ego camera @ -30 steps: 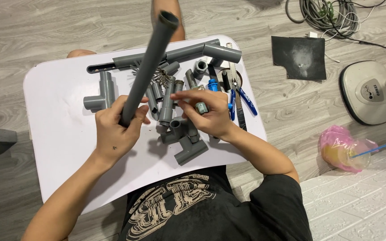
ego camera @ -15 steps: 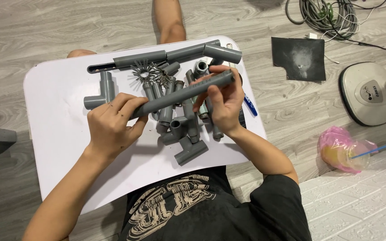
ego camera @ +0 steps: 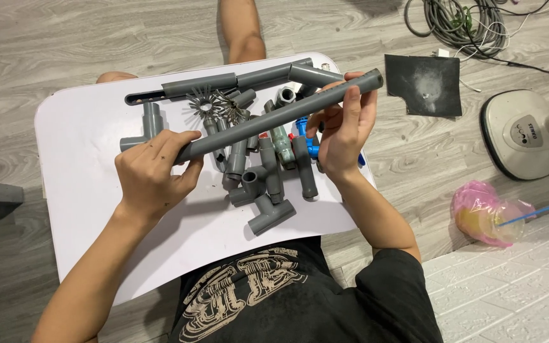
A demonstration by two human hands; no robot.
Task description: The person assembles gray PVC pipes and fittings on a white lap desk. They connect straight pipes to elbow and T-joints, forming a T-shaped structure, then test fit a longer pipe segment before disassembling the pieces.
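1. Grey plastic pipe [ego camera: 274,117], long and straight, spans both your hands, held clear above the white lap board [ego camera: 77,184]. It slopes up from lower left to upper right, its open end past your right fingers.
2. Your left hand [ego camera: 154,171] is wrapped shut round the low end, thumb underneath. That reads as the anchoring grip, carrying the weight.
3. Your right hand [ego camera: 344,136] closes on the pipe near the high end, fingers curled over the top. A grip at each end, hands well apart, keeps a long piece steady and easy to turn.
4. Below the pipe lies a loose heap of grey fittings: a tee fitting [ego camera: 271,216] nearest your body, another tee [ego camera: 144,127] at the left by your left hand, short couplers between them. Kept central on the board, all within reach of either hand.
5. A jointed pipe assembly [ego camera: 236,80] lies along the far edge, out of the working space.
6. Blue-handled pliers [ego camera: 309,147] show partly under your right hand; how they lie, I cannot tell.
7. On the wooden floor to your right: dark sandpaper sheet [ego camera: 424,82], pink plastic bag [ego camera: 484,213], coiled cable [ego camera: 459,19]. All well apart from the board.
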